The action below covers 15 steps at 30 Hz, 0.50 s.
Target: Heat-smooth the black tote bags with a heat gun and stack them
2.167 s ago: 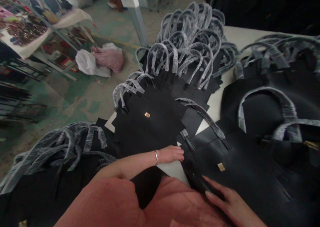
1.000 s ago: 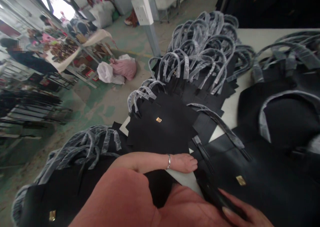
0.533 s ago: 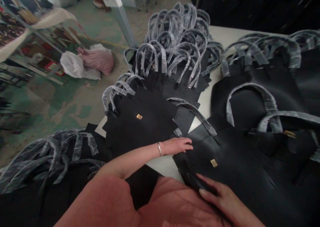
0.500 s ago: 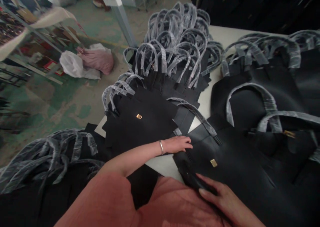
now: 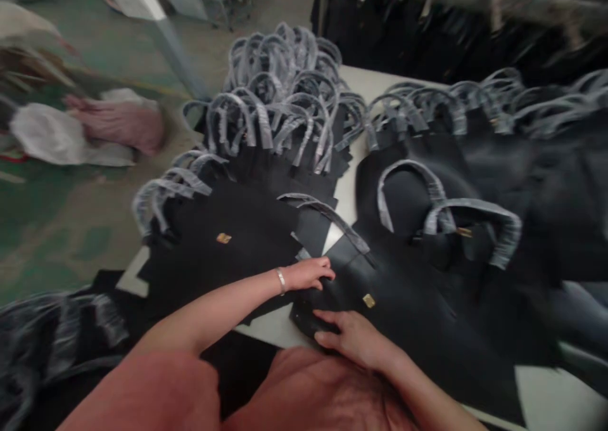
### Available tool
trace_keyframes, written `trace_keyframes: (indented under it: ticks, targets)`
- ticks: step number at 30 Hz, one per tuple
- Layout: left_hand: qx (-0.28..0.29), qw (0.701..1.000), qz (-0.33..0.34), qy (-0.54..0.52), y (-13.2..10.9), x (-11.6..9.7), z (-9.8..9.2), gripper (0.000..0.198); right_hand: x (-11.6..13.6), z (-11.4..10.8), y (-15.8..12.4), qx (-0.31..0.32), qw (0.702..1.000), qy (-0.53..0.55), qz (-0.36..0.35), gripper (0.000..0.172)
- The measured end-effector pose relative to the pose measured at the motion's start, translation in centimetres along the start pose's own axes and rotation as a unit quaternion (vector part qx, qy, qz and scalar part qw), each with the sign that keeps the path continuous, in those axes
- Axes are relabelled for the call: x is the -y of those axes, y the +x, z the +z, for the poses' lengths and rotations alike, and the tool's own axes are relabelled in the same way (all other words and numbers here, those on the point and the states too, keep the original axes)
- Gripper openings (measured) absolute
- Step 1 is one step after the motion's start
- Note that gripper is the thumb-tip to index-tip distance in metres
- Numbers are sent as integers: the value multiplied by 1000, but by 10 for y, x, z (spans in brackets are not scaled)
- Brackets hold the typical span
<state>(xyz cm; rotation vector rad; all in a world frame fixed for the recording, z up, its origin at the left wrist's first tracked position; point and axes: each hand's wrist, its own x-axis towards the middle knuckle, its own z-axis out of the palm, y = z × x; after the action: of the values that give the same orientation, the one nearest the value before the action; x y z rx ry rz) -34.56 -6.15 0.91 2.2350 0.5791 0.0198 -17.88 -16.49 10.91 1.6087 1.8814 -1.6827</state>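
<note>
A black bag panel [image 5: 408,317] with a gold clasp [image 5: 369,301] and a plastic-wrapped handle [image 5: 339,220] lies before me. My left hand [image 5: 311,274] is closed on its left edge, fingers curled over it. On the panel's near edge rests my right hand [image 5: 349,336], fingers spread, thumb apart. Left of my hands is another black panel [image 5: 223,209] with a gold clasp [image 5: 223,238].
Stacked black pieces with wrapped handles [image 5: 280,101] stand at the back, more handles [image 5: 441,108] at the back right and others [image 5: 61,329] at the lower left. A pale table [image 5: 273,326] shows between them. Sacks [image 5: 116,123] lie on the floor.
The view has turned to the right. My right hand has moved up and inward, closer to my left hand, and its fingers now lie flatter on the panel's near edge.
</note>
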Motion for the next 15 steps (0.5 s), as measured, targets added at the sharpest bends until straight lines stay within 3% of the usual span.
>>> trace_keyframes:
  ticks: [4, 6, 10, 13, 15]
  targets:
    - [-18, 1000, -18, 0, -4, 1, 4, 37, -36, -18, -51, -51, 993, 103, 5, 53]
    - [-20, 1000, -20, 12, -6, 0, 6, 38, -66, -19, -86, -112, 971, 210, 17, 52]
    - [-30, 996, -59, 61, -6, -17, 12, 39, -132, -5, -145, -255, 864, 413, 136, 69]
    - [-78, 986, -99, 110, 8, -42, 25, 38, -168, 7, -169, -351, 786, 470, 197, 79]
    - [-127, 981, -84, 119, 27, -61, 39, 35, -182, 10, -175, -392, 746, 496, 210, 81]
